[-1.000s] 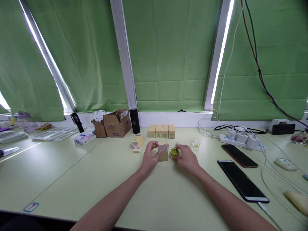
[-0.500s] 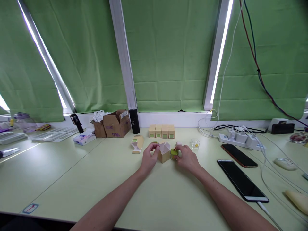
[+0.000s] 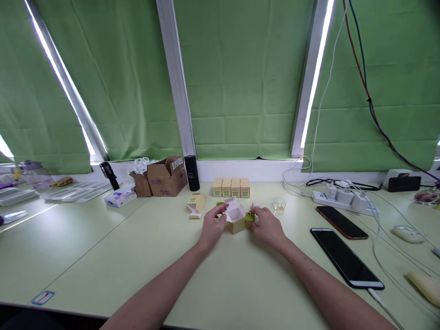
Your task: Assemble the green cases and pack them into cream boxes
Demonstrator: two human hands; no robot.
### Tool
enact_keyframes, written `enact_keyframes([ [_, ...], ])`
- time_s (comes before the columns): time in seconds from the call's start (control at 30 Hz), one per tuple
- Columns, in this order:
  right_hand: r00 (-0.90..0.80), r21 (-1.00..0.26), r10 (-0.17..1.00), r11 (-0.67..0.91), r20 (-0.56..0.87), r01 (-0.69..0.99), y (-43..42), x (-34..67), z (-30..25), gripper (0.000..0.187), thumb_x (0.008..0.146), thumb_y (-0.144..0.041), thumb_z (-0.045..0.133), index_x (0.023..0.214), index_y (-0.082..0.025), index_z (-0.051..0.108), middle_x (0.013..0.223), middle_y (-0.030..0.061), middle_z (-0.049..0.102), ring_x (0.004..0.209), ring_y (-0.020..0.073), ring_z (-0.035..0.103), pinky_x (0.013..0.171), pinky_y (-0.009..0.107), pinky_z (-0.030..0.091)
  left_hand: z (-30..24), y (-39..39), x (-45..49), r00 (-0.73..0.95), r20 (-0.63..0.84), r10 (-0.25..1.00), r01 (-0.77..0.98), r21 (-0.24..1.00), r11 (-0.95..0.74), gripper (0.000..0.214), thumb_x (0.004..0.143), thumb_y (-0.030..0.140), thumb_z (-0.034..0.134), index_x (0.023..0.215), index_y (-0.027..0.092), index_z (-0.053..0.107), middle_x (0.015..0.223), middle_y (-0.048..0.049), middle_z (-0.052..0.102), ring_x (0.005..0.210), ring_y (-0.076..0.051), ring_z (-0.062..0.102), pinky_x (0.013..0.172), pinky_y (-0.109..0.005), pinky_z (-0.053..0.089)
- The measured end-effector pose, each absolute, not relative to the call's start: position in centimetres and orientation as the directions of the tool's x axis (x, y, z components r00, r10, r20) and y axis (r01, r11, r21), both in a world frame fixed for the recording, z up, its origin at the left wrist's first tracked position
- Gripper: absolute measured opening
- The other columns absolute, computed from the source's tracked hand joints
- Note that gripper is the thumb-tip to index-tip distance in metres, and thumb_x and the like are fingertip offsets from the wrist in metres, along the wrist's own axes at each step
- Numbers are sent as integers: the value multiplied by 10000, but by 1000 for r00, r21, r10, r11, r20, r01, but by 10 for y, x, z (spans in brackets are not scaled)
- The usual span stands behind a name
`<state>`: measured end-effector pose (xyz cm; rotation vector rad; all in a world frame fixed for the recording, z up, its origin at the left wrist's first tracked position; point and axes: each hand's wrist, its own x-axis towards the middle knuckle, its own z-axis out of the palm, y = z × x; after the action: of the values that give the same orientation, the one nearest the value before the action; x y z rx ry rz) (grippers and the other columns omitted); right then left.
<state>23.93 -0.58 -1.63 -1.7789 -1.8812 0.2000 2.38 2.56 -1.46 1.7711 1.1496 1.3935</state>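
A small open cardboard box [image 3: 236,227] with a white inside stands on the table with its flaps up. My left hand [image 3: 211,229] grips its left side, thumb and fingertips at the flap. Close against the box's right side, my right hand [image 3: 268,227] holds a small green object [image 3: 249,219] between thumb and fingers; its exact kind is too small to tell. Behind the left fingertips another bit of green [image 3: 220,203] shows, partly hidden. A small pink thing [image 3: 255,205] lies just beyond the right hand, and a clear little container [image 3: 278,205] with something yellow sits to its right.
Several closed small boxes [image 3: 231,188] line up at the back. An unfolded carton [image 3: 196,206] lies left of them. A brown cardboard box [image 3: 167,178], black cylinder [image 3: 191,173] and tissue pack [image 3: 120,197] stand farther left. Two phones [image 3: 347,256], cables and a power strip [image 3: 343,201] occupy the right.
The box's white flaps have spread wider and its opening now faces up more. The green object has shifted slightly right, still in my right hand.
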Motion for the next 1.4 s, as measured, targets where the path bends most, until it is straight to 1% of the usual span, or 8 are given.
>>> enact_keyframes([
  [0.1,5,-465,960,131,279,875,-5,240,-18,283,871,-183,671,1151,-225,661,1119,89,693,1049,246,631,726,284,392,-16,27,23,64,443,894,240,863,-444,458,771,229,617,1205,185,756,1134,-93,778,1046,-253,688,880,-349,472],
  [0.3,-5,-485,960,146,281,862,-2,242,-23,305,852,-164,685,1149,-218,644,1105,84,698,1067,238,641,774,276,418,-14,30,17,47,425,904,204,882,-426,501,725,204,595,1190,164,775,988,-72,759,966,-227,673,857,-329,463],
  [0.63,-29,-510,947,198,321,837,0,243,-28,290,836,-113,651,1106,-218,631,1067,64,715,988,224,660,773,283,429,-16,30,15,97,398,912,219,886,-410,537,657,137,532,1116,179,807,1062,-91,751,1033,-271,685,920,-382,484],
  [0.83,112,-603,902,182,416,777,4,248,-25,267,882,-223,633,1148,-242,620,1093,51,722,999,242,657,787,327,449,-16,31,16,99,360,928,218,902,-373,599,609,125,521,1135,170,804,1089,-101,747,1048,-291,685,918,-390,490],
  [0.97,223,-716,808,311,546,624,6,251,-19,292,916,-346,602,1181,-225,610,1096,70,719,956,247,657,879,393,477,-16,31,16,97,361,928,204,905,-373,588,601,117,530,1115,177,810,1094,-100,749,1033,-287,685,918,-388,504],
  [1.07,263,-743,745,429,612,514,2,249,-14,356,928,-387,597,1242,-221,596,1167,99,707,988,256,647,925,426,484,-16,31,16,111,362,926,175,910,-376,578,608,118,533,1114,178,808,1095,-102,741,1050,-287,687,922,-385,515],
  [1.23,222,-703,683,586,696,402,-13,234,-6,359,964,-376,579,1298,-245,571,1270,108,673,1034,255,636,940,447,519,-16,29,17,173,358,917,114,918,-380,562,611,117,545,1103,188,808,1075,-100,724,1069,-290,684,926,-388,523],
  [1.4,137,-645,644,678,752,353,-25,220,-5,344,998,-334,545,1334,-262,540,1308,117,649,1089,257,645,963,471,555,-17,25,20,230,376,897,100,908,-406,567,614,104,545,1103,213,809,1068,-91,722,1088,-294,666,937,-401,523],
])
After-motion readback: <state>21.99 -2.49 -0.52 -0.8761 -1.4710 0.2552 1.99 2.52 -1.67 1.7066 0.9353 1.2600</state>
